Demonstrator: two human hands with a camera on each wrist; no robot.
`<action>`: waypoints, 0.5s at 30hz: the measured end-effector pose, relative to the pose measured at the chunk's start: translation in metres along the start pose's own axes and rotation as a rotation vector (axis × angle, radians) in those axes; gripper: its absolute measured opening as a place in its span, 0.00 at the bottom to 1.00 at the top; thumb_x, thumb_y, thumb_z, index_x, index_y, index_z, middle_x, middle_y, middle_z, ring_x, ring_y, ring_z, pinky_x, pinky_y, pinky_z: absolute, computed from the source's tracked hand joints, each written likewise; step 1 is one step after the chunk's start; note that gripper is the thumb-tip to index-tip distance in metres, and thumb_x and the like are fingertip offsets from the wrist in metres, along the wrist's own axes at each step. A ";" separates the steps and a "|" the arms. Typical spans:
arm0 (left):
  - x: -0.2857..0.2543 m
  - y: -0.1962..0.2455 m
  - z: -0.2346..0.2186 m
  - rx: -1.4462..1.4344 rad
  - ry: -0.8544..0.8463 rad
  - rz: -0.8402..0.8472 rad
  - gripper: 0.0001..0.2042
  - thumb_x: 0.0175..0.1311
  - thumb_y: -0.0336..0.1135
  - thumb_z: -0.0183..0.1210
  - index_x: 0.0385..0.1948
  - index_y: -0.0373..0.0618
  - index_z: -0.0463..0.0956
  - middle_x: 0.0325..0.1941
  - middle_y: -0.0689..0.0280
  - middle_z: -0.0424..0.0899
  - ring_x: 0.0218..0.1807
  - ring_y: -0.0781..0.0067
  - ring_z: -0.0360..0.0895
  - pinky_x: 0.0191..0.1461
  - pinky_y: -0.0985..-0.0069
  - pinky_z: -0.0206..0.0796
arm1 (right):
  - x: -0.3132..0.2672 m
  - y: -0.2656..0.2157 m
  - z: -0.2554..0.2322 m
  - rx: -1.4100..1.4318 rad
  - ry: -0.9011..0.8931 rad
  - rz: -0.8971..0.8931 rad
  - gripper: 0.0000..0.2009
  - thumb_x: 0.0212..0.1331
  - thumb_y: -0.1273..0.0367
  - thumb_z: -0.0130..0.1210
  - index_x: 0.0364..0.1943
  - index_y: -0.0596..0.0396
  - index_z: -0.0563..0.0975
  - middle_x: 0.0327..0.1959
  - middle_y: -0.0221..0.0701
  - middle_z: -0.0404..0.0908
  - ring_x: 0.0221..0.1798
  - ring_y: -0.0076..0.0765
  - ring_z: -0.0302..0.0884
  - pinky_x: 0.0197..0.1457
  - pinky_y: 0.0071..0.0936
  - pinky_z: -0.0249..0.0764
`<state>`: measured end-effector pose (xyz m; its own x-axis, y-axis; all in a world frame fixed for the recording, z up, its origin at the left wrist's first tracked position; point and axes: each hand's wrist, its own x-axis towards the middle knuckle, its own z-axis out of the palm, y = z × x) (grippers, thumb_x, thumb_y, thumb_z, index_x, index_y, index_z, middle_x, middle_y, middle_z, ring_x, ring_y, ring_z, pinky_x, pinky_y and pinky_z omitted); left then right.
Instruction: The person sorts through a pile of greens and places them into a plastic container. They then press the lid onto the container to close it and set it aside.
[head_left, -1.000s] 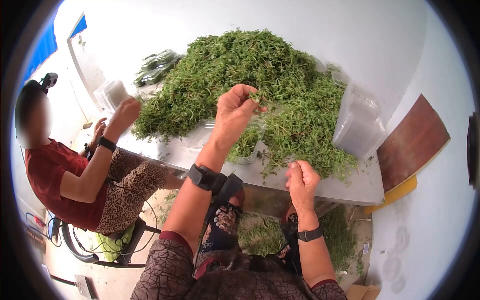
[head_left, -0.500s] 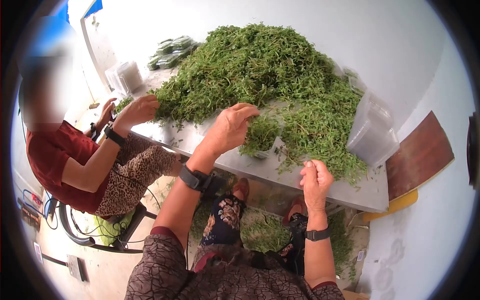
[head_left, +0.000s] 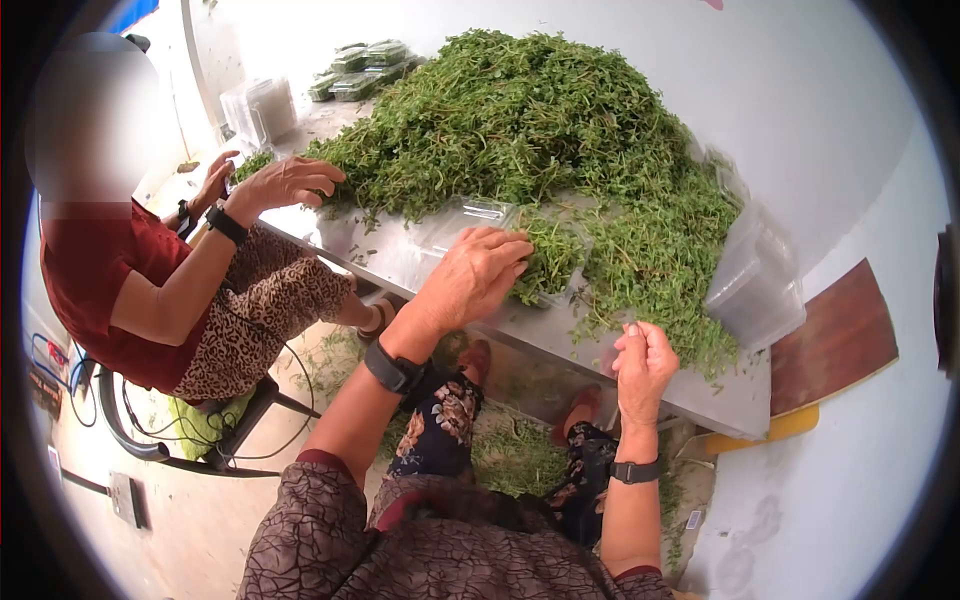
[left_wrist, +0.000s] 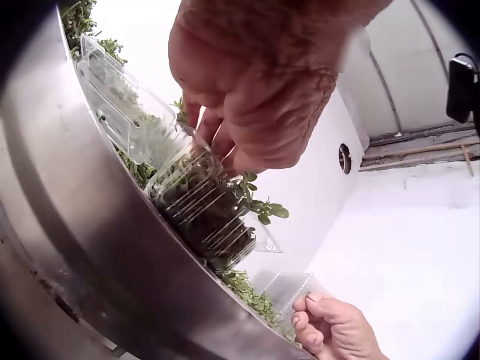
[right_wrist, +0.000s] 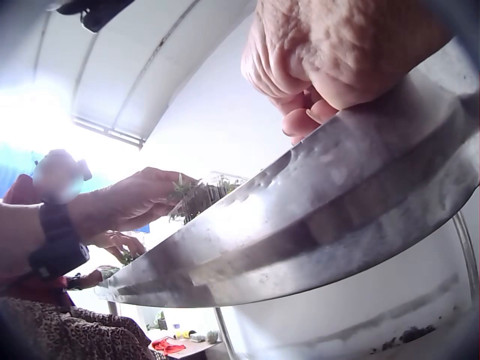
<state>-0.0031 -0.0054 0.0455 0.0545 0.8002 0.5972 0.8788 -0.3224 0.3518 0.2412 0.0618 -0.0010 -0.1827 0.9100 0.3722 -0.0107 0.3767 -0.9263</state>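
My left hand [head_left: 475,275] reaches over a clear plastic clamshell box near the table's front edge, its fingers touching the leafy green sprigs [head_left: 552,258] inside. In the left wrist view the ribbed clamshell box [left_wrist: 206,210] is packed with greens, and some leaves poke out over its side. Its clear lid [left_wrist: 120,105] lies folded back. Fingertips of the left hand are partly hidden behind the box wall. My right hand [head_left: 643,372] rests idle at the table edge, right of the box, fingers loosely curled with nothing visible in them.
A large heap of greens [head_left: 520,110] covers the metal table [head_left: 725,395]. Stacked clear boxes [head_left: 757,280] stand at the right, others [head_left: 260,108] at the left beside filled boxes [head_left: 365,65]. Another person [head_left: 120,290] sits at the left, a hand at the heap.
My left hand has come down from the heap, where it pinched a sprig, to the greens in the box. The right hand stays curled. The other person's hand has moved to the heap.
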 end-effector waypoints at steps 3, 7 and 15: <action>-0.013 0.001 -0.001 0.158 0.266 0.085 0.16 0.56 0.24 0.56 0.48 0.41 0.75 0.57 0.55 0.76 0.54 0.50 0.73 0.58 0.62 0.66 | 0.001 0.001 -0.001 0.008 -0.004 -0.001 0.07 0.63 0.71 0.51 0.34 0.62 0.77 0.22 0.28 0.76 0.17 0.16 0.67 0.19 0.16 0.63; -0.038 -0.014 0.006 0.025 0.367 -0.121 0.20 0.55 0.22 0.56 0.52 0.43 0.72 0.59 0.54 0.73 0.60 0.50 0.70 0.62 0.60 0.62 | 0.000 0.002 0.001 0.011 0.013 -0.003 0.07 0.63 0.72 0.51 0.35 0.63 0.77 0.22 0.28 0.77 0.17 0.15 0.67 0.20 0.15 0.64; -0.041 -0.018 0.005 0.343 0.410 -0.219 0.23 0.46 0.17 0.54 0.48 0.45 0.73 0.54 0.54 0.74 0.57 0.52 0.70 0.64 0.58 0.57 | 0.001 0.006 0.000 -0.022 0.019 -0.030 0.07 0.63 0.73 0.51 0.35 0.64 0.77 0.23 0.28 0.77 0.17 0.15 0.67 0.20 0.15 0.64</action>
<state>-0.0183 -0.0295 0.0109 -0.2741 0.5460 0.7916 0.9561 0.0658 0.2857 0.2412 0.0649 -0.0062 -0.1643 0.9013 0.4008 0.0055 0.4071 -0.9134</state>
